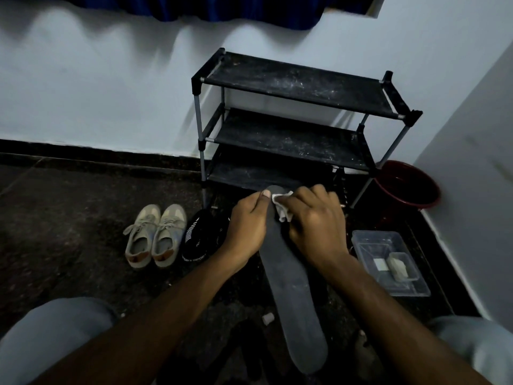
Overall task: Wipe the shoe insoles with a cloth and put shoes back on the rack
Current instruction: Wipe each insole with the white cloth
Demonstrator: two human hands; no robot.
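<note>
Writing: black shoe (200, 237) partly reads "SPORT", rest hidden | left hand (247, 223) grips insole (291, 295) | right hand (316, 220) clutches cloth (281, 205) on it

We are viewing the person from the head camera, and only the limbs are showing. Both arms are appearing bare along their whole visible length. The left forearm (166, 315) and right forearm (374, 301) are reading as long, tapering shapes, widest at the lower edge of the picture. On the left hand (247, 220) we are seeing a short, pale, rounded thumbnail (266, 193). On the right hand (313, 218) the knuckles and tendon ridges are standing out. At the lower corners we are seeing the left knee (55, 337) and the right knee (472, 345), each covered in smooth, light grey-blue trouser fabric. The dim light is hiding its weave.
</note>
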